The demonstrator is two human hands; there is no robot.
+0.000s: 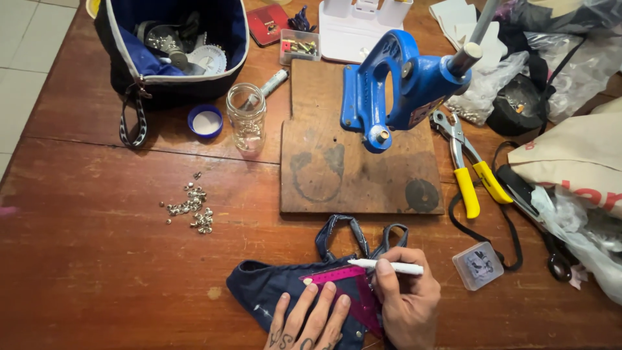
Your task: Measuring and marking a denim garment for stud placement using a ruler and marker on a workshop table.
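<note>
My left hand (310, 319) lies flat with spread fingers on a pink triangular ruler (337, 277), pressing it onto a piece of dark blue denim (259, 288) with straps at the table's front edge. My right hand (407, 301) grips a white marking pen (387, 266), its tip resting at the ruler's upper edge. Just beyond the denim stands a blue hand press (402, 84) on a worn wooden board (324, 168).
A small heap of metal rivets (191, 206) lies to the left. A glass jar (247, 118), a blue lid (205, 121) and a dark tool bag (172, 45) stand behind. Yellow-handled pliers (470, 168), a small clear box (478, 266) and plastic bags sit at the right.
</note>
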